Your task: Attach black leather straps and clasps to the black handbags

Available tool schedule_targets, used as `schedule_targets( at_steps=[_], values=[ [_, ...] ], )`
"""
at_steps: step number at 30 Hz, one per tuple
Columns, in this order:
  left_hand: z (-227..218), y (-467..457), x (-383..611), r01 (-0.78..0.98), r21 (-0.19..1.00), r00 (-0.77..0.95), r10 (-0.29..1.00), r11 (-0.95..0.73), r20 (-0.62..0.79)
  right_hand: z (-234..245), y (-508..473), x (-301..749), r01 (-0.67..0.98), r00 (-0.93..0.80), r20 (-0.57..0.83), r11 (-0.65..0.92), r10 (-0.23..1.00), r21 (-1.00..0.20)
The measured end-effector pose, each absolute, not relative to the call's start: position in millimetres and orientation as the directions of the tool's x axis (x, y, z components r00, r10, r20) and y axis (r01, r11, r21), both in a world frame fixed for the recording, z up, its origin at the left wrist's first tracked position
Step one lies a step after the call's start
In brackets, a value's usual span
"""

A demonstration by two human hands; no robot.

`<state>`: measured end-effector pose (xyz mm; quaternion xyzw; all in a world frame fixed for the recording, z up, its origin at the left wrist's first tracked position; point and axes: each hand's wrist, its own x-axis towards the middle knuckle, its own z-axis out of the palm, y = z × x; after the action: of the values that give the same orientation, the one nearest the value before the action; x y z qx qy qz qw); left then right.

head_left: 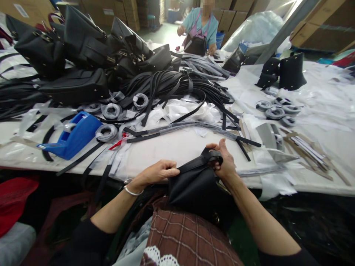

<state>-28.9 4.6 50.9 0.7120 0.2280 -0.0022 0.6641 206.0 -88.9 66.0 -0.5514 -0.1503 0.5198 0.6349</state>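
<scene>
A black handbag [194, 184] rests between my lap and the table's front edge, tilted toward me. My left hand [161, 171], with a silver bangle at the wrist, pinches the bag's upper left corner between thumb and fingers. At the upper right, my right hand [223, 160] is closed around a looped black strap or handle [212, 157] of the same bag. The bag's lower part falls into shadow, so its base is hard to make out.
A blue tape dispenser [74, 135] stands at left. Behind lie bundled black straps [172, 83], piled black bags [77, 85] and plastic-wrapped coils [107, 132]. Cardboard strips [307, 151] and more coils [274, 111] lie at right. Across the table, a person [201, 29] handles another bag.
</scene>
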Motion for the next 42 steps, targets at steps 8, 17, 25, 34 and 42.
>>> schedule_targets(
  at_steps=[8,17,25,34,42],
  values=[
    [31.7,-0.8,-83.5,0.472,0.880,0.803,0.388,0.049,-0.452,63.8,-85.9,208.0,-0.361,0.205,-0.367,-0.278,0.907,-0.890],
    [65.8,-4.7,15.7,0.340,0.902,0.824,0.547,-0.267,-0.149,88.5,-85.5,232.9,0.317,0.164,-0.456,-0.485,0.875,-0.815],
    [58.2,-21.7,36.2,0.316,0.915,0.832,0.537,-0.251,-0.140,81.3,-97.8,247.7,0.530,-0.137,-0.637,-0.487,0.759,-0.694],
    [59.1,-37.2,32.3,0.349,0.904,0.808,0.567,-0.246,-0.157,71.4,-107.3,241.9,0.238,-0.255,-0.670,-0.626,0.698,-0.743],
    [50.5,-41.4,33.7,0.356,0.914,0.797,0.573,-0.195,-0.189,67.7,-113.7,228.4,0.229,-0.131,-0.641,-0.606,0.757,-0.762]
  ],
)
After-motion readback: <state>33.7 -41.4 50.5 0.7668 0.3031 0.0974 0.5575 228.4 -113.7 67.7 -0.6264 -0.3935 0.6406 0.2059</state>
